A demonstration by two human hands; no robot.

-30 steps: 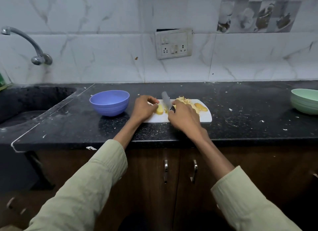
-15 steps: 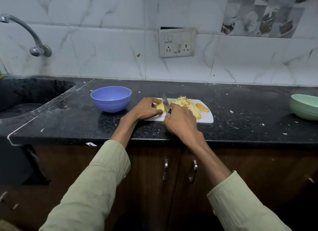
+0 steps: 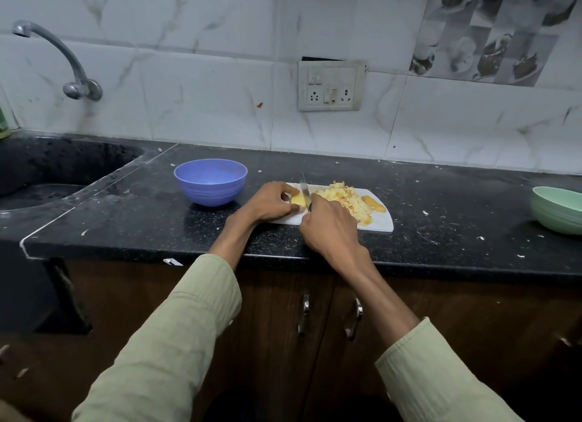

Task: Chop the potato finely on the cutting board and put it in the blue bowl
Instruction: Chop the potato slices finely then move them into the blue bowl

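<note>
Reaching out from pale green sleeves, we see the left hand (image 3: 271, 203) curl its grip round the uncut potato piece (image 3: 298, 200) on the white cutting board (image 3: 379, 225), while the right hand (image 3: 329, 229) wraps tight round the knife (image 3: 304, 189), blade edge down on that piece. Chopped potato (image 3: 345, 199) is heaped just right of the blade, the blue bowl (image 3: 210, 181) sits on the bench (image 3: 441, 229) just left of the board, and we can read no writing anywhere.

White marble-patterned wall tiles (image 3: 208, 94) rise behind the speckled black stone bench (image 3: 456, 207). A curved chrome tap (image 3: 59, 59) overhangs the dark sink (image 3: 47, 182) at the bench's left end. A white socket panel (image 3: 330, 86) sits mid-wall. Dark wooden cabinet doors (image 3: 274, 327) with metal handles (image 3: 304, 314) lie below the front edge.
</note>
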